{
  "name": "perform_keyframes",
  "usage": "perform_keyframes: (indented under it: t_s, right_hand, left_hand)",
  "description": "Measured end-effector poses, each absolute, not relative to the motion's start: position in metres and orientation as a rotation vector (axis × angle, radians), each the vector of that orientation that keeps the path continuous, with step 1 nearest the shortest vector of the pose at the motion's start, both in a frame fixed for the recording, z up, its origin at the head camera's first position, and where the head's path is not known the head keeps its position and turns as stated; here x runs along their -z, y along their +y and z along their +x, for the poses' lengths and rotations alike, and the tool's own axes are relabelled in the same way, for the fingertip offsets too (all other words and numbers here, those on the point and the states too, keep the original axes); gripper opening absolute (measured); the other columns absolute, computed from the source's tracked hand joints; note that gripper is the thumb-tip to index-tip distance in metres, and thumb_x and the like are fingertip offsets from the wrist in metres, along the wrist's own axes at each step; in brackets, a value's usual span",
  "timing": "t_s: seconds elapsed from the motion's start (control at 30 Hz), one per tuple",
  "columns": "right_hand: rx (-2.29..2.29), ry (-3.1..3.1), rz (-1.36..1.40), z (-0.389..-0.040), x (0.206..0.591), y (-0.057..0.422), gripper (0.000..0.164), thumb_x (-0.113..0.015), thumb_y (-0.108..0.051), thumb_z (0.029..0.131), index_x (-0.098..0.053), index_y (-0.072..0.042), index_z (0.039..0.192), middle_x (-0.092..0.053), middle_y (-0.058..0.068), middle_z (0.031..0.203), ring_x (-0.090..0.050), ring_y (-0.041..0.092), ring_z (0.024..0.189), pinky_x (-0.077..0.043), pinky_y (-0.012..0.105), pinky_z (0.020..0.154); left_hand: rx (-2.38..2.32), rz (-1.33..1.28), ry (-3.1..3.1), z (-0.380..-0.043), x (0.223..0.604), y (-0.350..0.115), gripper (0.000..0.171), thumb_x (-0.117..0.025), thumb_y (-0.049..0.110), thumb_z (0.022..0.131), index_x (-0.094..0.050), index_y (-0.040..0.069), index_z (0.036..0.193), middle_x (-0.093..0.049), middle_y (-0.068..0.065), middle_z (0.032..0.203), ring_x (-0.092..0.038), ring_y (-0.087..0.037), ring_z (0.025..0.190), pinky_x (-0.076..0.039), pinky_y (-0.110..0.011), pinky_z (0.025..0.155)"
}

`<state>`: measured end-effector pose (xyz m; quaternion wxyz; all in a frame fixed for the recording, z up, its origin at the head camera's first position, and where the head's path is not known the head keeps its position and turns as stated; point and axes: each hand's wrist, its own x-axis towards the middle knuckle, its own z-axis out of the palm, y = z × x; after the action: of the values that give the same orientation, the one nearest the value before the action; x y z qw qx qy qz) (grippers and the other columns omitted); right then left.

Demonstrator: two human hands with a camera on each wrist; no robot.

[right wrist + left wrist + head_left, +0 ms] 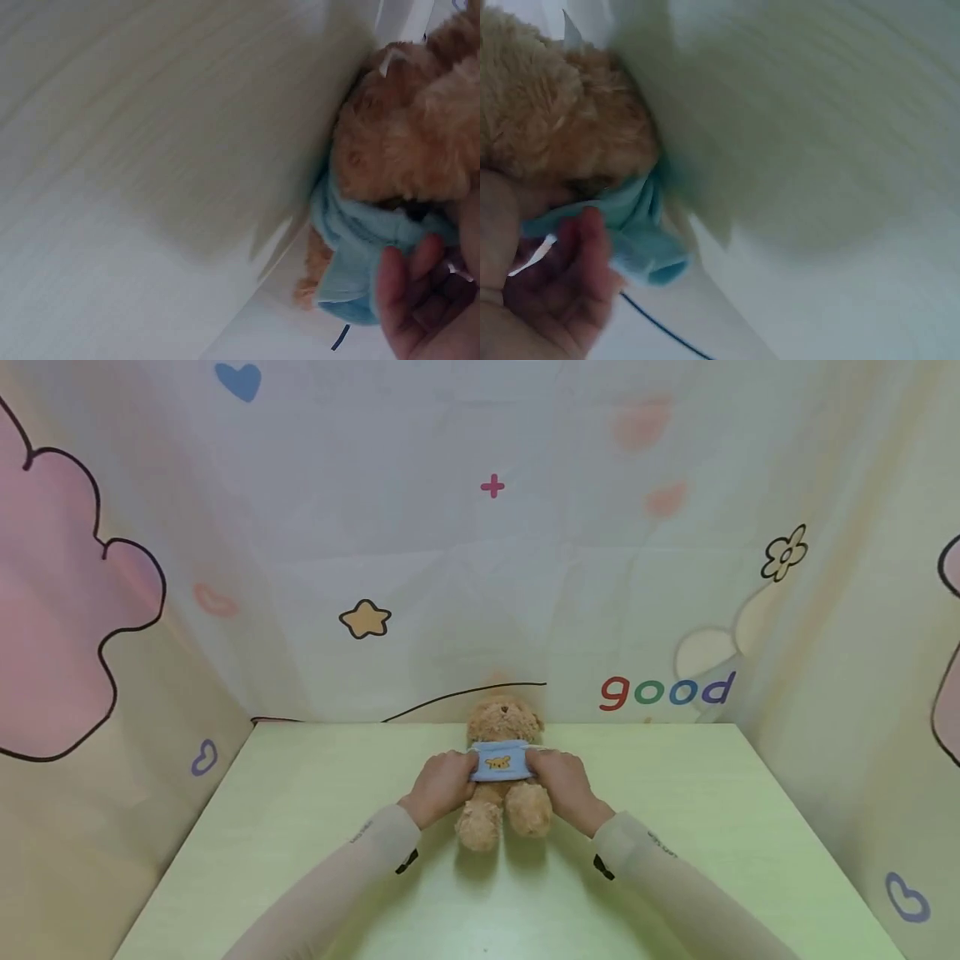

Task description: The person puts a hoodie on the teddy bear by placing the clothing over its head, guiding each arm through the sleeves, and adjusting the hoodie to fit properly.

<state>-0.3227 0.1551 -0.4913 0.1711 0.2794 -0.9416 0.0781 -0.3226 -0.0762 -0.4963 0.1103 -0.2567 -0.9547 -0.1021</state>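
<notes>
A brown teddy bear (504,720) in a light blue shirt (501,762) with a small yellow print is at the table's far edge, its legs toward me. On the bear's left side in the head view, my left hand (444,781) grips the shirt's side. Opposite it, my right hand (564,785) grips the other side. The left wrist view shows curled fingers of the left hand (562,277) at the blue cloth (641,240) below brown fur. In the right wrist view, the right hand (427,300) holds the cloth (349,255) likewise. The bear's back is hidden.
A pale green table (330,827) extends in front of and beside the bear. Directly behind it hangs a printed curtain (450,568) with a star, a flower and the word "good". More printed cloth (847,735) borders the table on both sides.
</notes>
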Motion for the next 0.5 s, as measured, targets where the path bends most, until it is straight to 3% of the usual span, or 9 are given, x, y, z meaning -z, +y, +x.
perform_keyframes:
  t_s: [0.13, 0.27, 0.5]
  right_hand:
    - [-0.375, -2.775, 0.757, -0.322, 0.484, 0.155, 0.038, -0.08, -0.015, 0.081, -0.043, -0.016, 0.071, -0.044, -0.003, 0.064, -0.041, 0.014, 0.059, -0.031, 0.029, 0.055]
    - [-0.426, -2.84, 0.808, -0.322, 0.477, 0.161, 0.032, -0.079, -0.019, 0.081, -0.049, -0.017, 0.073, -0.045, -0.005, 0.065, -0.042, 0.012, 0.061, -0.031, 0.028, 0.056]
    - [-0.286, -2.79, 0.834, -0.321, 0.483, 0.165, 0.028, -0.076, -0.024, 0.086, -0.052, -0.017, 0.072, -0.049, -0.007, 0.064, -0.042, 0.01, 0.057, -0.034, 0.027, 0.053]
  left_hand:
    - [0.349, -0.681, -2.916, -0.321, 0.493, -0.081, 0.019, -0.067, 0.026, 0.083, -0.051, 0.016, 0.078, -0.054, 0.002, 0.069, -0.041, -0.01, 0.057, -0.03, -0.027, 0.05]
    - [0.349, -0.673, -2.949, -0.319, 0.49, -0.084, 0.028, -0.063, 0.041, 0.086, -0.05, 0.018, 0.077, -0.051, 0.003, 0.071, -0.043, -0.01, 0.057, -0.031, -0.027, 0.048]
    - [0.16, -0.735, -2.822, -0.316, 0.489, -0.08, 0.029, -0.062, 0.039, 0.092, -0.051, 0.017, 0.077, -0.052, 0.004, 0.068, -0.044, -0.01, 0.052, -0.034, -0.028, 0.046]
